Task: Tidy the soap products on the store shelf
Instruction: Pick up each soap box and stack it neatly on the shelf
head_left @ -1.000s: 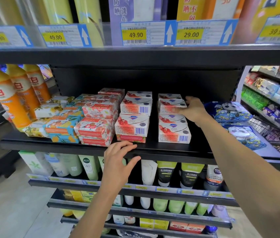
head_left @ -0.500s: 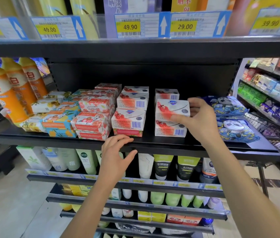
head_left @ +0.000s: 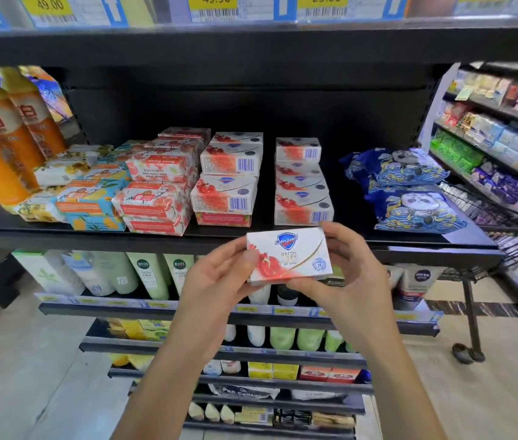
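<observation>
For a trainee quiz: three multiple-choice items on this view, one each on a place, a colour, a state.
1. Where is the Safeguard soap box? A in a bag; B in front of the shelf edge; C in a drawer.
2. The panda-print packs are mostly: A blue; B green; C red.
3. The left hand is: A open and empty; B gripping the box; C out of view.
Key: B, it is held before the shelf lip; A, blue wrappers; B, its thumb lies across the box face.
</observation>
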The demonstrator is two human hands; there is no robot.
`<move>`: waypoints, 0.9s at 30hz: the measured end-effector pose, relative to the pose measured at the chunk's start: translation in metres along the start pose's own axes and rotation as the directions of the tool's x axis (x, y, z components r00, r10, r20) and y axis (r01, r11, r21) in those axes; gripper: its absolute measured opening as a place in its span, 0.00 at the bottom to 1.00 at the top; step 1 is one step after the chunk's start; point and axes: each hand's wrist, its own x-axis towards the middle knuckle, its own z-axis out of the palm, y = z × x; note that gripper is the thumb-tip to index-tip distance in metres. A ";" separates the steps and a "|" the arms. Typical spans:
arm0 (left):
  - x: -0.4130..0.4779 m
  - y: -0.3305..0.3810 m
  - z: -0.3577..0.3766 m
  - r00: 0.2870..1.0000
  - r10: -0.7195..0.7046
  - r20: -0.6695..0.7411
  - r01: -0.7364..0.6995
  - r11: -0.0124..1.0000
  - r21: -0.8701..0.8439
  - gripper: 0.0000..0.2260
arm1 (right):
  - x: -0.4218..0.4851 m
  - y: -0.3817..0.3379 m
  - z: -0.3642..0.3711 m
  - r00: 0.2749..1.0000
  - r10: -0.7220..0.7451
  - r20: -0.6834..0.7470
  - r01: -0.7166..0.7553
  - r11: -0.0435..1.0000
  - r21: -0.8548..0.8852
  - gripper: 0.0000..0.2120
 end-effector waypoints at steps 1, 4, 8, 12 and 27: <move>-0.002 -0.002 -0.001 1.000 -0.009 -0.009 0.009 1.000 -0.020 0.20 | -0.003 0.001 0.000 1.000 0.014 0.006 -0.014 1.000 0.008 0.38; -0.005 -0.006 -0.004 0.999 -0.024 -0.035 0.023 0.999 -0.026 0.20 | -0.011 0.002 0.000 0.995 0.071 0.071 -0.076 0.995 0.069 0.37; -0.011 -0.009 -0.007 0.997 -0.028 -0.076 0.028 1.000 0.005 0.19 | -0.017 -0.004 -0.001 0.958 0.277 0.074 -0.286 0.939 0.193 0.31; -0.014 -0.010 -0.009 0.996 -0.032 -0.079 0.035 0.999 0.031 0.18 | -0.019 -0.002 -0.005 0.930 0.357 0.087 -0.368 0.904 0.219 0.18; -0.014 -0.010 -0.011 1.000 -0.022 0.003 0.022 1.000 0.021 0.27 | -0.022 0.002 -0.009 0.971 0.229 0.074 -0.241 0.921 0.306 0.19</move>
